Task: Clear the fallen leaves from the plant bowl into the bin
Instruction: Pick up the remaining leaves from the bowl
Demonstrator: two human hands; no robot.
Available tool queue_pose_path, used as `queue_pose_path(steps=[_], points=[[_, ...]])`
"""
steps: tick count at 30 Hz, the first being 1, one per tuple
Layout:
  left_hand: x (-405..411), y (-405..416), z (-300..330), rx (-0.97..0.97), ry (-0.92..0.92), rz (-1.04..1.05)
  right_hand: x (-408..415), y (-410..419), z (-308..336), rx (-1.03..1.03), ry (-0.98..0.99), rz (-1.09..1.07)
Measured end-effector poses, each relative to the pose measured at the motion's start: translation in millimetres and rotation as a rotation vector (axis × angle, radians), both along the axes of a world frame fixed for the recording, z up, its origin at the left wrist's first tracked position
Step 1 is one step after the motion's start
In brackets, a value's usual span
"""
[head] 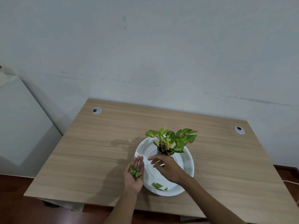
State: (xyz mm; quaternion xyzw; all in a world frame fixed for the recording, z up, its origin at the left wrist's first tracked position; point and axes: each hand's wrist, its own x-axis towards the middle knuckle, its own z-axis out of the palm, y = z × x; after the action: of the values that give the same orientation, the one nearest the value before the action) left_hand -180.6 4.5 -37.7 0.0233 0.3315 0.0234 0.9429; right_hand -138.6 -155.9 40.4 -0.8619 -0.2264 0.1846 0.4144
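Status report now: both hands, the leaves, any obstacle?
Left hand open, palm up, cupping picked leaves. Right hand open over white bowl. Fallen leaves remain at near rim. No bin visible.

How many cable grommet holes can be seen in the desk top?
2. One grommet sits near the desk's far left corner; the other grommet sits near the far right corner. The bowl, plant and arms might hide another.

Two hands, one white bowl, one potted plant, two desk grommets.
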Motion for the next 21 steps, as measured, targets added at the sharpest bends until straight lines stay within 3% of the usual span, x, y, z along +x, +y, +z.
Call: queue_pose_path(steps=[4,8,21], points=[[-6,1,-8,-0.02,-0.001,-0.004,0,-22,-19,-0.497,-0.102,0.302],[-6,0,-11,-0.016,0.005,-0.032,-2,-29,-36,-0.773,-0.201,0.578],[-8,2,-13,-0.018,0.011,-0.035,-1,-33,-65,-0.737,-0.361,0.768]])
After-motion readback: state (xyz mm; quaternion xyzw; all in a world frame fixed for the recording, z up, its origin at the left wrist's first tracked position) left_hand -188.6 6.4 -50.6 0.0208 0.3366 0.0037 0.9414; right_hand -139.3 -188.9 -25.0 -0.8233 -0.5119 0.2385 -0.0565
